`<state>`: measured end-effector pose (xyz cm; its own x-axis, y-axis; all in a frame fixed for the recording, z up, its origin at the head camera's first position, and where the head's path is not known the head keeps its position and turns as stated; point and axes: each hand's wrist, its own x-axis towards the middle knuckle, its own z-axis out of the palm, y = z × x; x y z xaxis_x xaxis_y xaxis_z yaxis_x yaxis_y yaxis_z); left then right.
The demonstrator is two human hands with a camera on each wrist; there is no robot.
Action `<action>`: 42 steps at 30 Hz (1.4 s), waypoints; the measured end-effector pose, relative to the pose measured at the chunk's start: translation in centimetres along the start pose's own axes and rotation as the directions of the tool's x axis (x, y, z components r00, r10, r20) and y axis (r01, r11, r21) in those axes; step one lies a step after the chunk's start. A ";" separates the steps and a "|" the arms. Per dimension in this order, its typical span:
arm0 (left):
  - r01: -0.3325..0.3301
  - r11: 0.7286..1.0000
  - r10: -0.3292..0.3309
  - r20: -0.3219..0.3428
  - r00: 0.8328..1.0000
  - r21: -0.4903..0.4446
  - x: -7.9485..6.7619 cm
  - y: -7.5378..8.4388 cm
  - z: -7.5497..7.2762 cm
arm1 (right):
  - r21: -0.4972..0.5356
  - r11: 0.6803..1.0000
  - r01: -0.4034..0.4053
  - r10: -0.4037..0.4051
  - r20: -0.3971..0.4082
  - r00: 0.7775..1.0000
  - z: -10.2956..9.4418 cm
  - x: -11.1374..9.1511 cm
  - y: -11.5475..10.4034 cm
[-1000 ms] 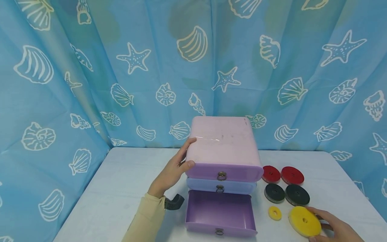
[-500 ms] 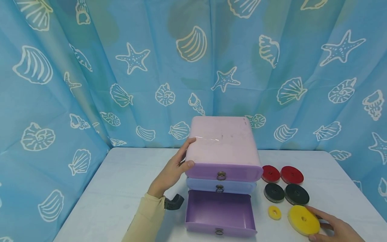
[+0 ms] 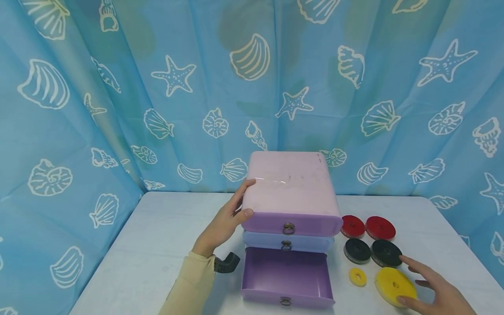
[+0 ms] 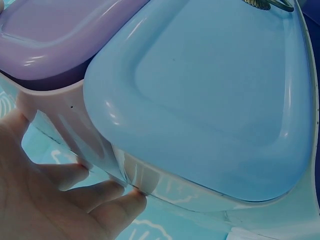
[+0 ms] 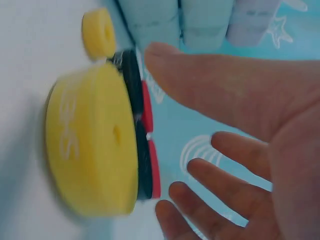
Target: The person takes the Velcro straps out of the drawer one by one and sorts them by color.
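Observation:
A small pink-topped drawer cabinet [image 3: 292, 186] stands mid-table, its bottom purple drawer [image 3: 286, 273] pulled out with nothing inside. My left hand [image 3: 222, 224] rests against the cabinet's left side, thumb at the front top corner; in the left wrist view its fingers [image 4: 107, 197] touch the side wall beside the blue drawer front [image 4: 215, 95]. A large, thick yellow roll [image 3: 395, 286] with a small centre hole lies flat at the front right. Above its right edge my right hand [image 3: 441, 288] is spread, apart from the yellow roll [image 5: 90, 140] in the right wrist view.
A small yellow ring [image 3: 357, 277] lies left of the large yellow roll. Behind them are two black rolls [image 3: 386, 253] and two red rolls [image 3: 380, 228], right of the cabinet. A blue shell-patterned curtain [image 3: 197, 96] hangs behind the white table [image 3: 157, 245].
The yellow roll, earlier tilted in my right hand, now lies flat on the table. My right fingers have opened and moved off it. My left hand stays at the cabinet.

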<state>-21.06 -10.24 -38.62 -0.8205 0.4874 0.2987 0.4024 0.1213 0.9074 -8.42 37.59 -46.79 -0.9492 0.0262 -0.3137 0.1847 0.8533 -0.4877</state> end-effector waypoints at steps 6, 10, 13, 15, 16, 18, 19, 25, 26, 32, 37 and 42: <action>0.002 1.000 -0.002 -0.004 1.000 0.005 0.0 0.0 0.0 | 0.016 0.994 0.107 -0.103 -0.152 0.983 0.1 -0.8 -2.0; 0.000 1.000 0.000 -0.006 1.000 0.000 0.0 -0.1 0.0 | 0.018 0.982 0.189 -0.181 -0.217 0.959 0.5 -1.4 -3.2; 0.000 1.000 0.000 -0.006 1.000 -0.004 0.0 -0.1 0.0 | 0.030 0.982 0.188 -0.178 -0.202 0.963 0.8 -1.5 -4.2; 0.002 1.000 -0.002 -0.007 1.000 -0.003 0.0 0.0 0.0 | 0.033 0.983 0.183 -0.174 -0.184 0.968 1.0 -1.6 -4.9; 0.004 1.000 -0.004 -0.008 1.000 -0.002 0.0 0.0 0.0 | 0.035 0.982 0.184 -0.175 -0.175 0.969 1.0 -1.6 -5.3; 0.006 1.000 -0.006 -0.009 1.000 -0.001 0.0 0.0 0.1 | 0.040 0.980 0.197 -0.188 -0.167 0.968 1.3 -1.8 -6.0; 0.007 1.000 -0.007 -0.009 1.000 -0.001 0.0 -0.1 0.1 | 0.040 0.978 0.203 -0.194 -0.162 0.968 1.4 -1.9 -6.3; 0.011 1.000 -0.011 -0.007 1.000 0.001 0.0 -0.1 0.1 | 0.046 0.964 0.263 -0.252 -0.165 0.953 1.9 -2.2 -8.0; 0.010 1.000 -0.010 -0.007 1.000 0.001 0.0 -0.1 0.1 | 0.051 0.961 0.274 -0.262 -0.170 0.950 2.0 -2.3 -8.3; 0.002 1.000 -0.002 -0.004 1.000 0.000 0.0 -0.2 0.1 | 0.063 0.941 0.333 -0.316 -0.194 0.929 2.5 -2.9 -9.9; 0.002 1.000 -0.002 0.000 1.000 -0.004 0.0 -0.2 0.1 | 0.057 0.918 0.393 -0.374 -0.208 0.904 3.0 -3.3 -10.8; 0.003 1.000 -0.003 -0.002 1.000 -0.001 0.0 -0.2 0.0 | 0.067 0.922 0.382 -0.363 -0.200 0.910 3.3 -3.8 -11.8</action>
<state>-21.11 -10.25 -38.84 -0.8223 0.4855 0.2968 0.3998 0.1219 0.9084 -6.13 25.72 -42.50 -0.9818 -0.1818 0.0548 -0.1759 0.7617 -0.6237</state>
